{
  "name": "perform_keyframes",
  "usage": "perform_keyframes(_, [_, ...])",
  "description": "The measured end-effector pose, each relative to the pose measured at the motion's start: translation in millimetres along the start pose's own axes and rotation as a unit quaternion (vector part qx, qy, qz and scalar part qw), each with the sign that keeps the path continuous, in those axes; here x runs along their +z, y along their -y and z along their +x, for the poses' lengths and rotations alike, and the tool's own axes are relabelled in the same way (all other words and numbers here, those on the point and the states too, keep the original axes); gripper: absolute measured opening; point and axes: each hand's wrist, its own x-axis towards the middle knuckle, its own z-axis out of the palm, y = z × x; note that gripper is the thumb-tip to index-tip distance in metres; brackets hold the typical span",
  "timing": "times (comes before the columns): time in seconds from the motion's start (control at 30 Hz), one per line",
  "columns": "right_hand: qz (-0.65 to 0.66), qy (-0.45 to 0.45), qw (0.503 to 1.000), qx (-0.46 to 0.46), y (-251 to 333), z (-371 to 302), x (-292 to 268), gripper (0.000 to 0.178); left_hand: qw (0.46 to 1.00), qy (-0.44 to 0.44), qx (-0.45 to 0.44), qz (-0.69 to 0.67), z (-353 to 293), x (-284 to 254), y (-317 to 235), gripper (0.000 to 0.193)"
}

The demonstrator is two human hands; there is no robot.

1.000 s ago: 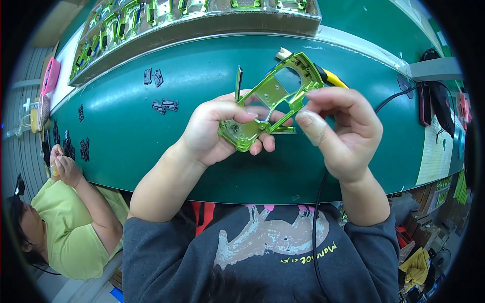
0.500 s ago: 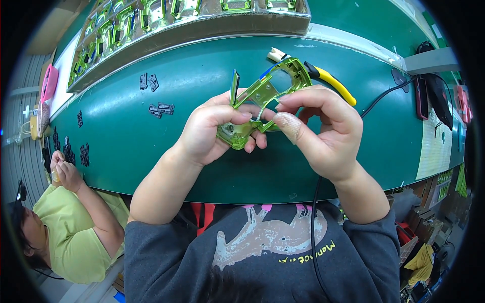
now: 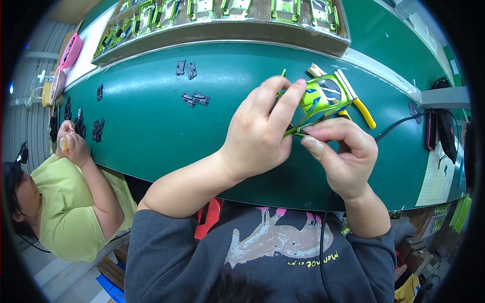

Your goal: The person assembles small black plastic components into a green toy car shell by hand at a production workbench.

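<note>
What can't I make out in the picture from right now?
In the head view:
- Green frame: the left hand hides its left part.
- Right hand: what its fingertips pinch is too small to tell.
- Yellow-handled tool: partly hidden behind the frame.
- Cardboard box: its far side is cut off by the upper edge.

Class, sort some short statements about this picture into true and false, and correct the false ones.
1. The left hand holds a green frame. True.
2. The yellow-handled tool lies on the green table. True.
3. The right hand lies flat, away from the frame. False: it is raised at the frame's near end.
4. The open box at the top holds only black parts. False: it holds green frames.
5. The co-worker at the left wears a light green top. True.
</note>
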Motion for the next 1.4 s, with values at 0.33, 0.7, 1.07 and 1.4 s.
perform_keyframes(0.33, [-0.092, -0.004, 0.98, -0.175, -7, 16, 16, 0.024, 0.974, 0.058, -0.206, -0.071, 3, -15, 8, 0.051])
perform_keyframes(0.7, [-0.275, 0.233, 0.933, -0.006, -16, 100, 110, 0.034, 0.891, -0.416, -0.176, -0.044, 23, -75, 87, 0.034])
perform_keyframes(1.07, [-0.355, 0.23, 0.903, 0.073, -23, 110, 125, 0.019, 0.909, -0.369, -0.181, -0.069, 22, -68, 81, 0.033])
perform_keyframes(1.4, [-0.112, 0.148, 0.971, 0.148, -17, 65, 2, 0.011, 0.949, -0.266, -0.132, -0.105, 16, -36, 71, 0.032])
